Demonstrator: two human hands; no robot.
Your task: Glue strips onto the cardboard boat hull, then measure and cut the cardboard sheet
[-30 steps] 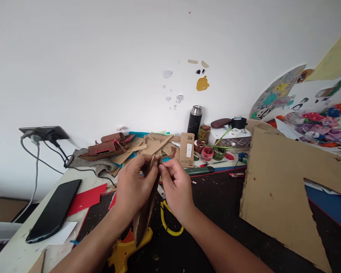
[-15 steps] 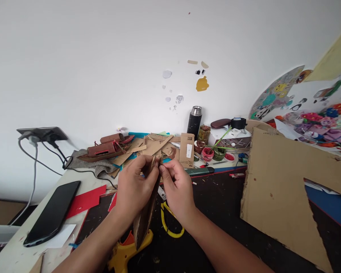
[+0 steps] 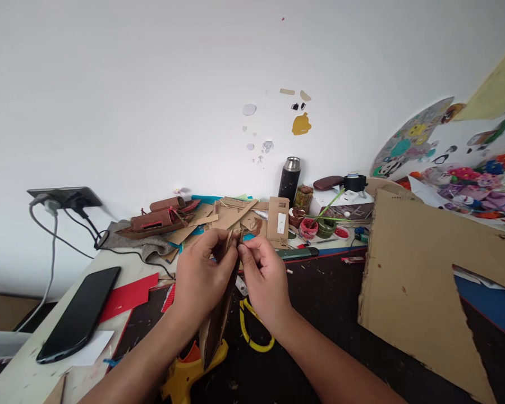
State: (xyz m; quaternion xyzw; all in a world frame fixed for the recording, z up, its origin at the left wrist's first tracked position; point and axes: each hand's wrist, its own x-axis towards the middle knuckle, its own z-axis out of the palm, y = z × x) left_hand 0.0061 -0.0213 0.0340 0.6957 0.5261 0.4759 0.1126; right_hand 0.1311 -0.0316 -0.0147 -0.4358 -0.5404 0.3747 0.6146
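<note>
Both hands meet at the far end of a narrow folded cardboard piece [image 3: 215,331], brown and boat-like, its near end pointing down toward me. My left hand [image 3: 204,275] is closed around it, thumb and fingers pressing its walls. On the other side, my right hand [image 3: 264,275] pinches the same end between thumb and fingertips; the exact contact is partly hidden. Beneath the cardboard lies a yellow glue gun [image 3: 185,377], partly covered by it. Yellow-handled scissors [image 3: 257,347] rest on the dark mat just under my right wrist.
A large cardboard sheet [image 3: 408,292] covers the right side. Paint jars [image 3: 308,228], a black flask [image 3: 290,180] and a green cutter [image 3: 298,253] stand or lie toward the wall. Cardboard scraps [image 3: 227,216] and a brown model boat [image 3: 160,219] sit behind my hands. A phone [image 3: 79,314] lies left.
The whole view shifts very slightly to the right. Both hands keep the same hold on the cardboard piece, with hardly any finger movement visible.
</note>
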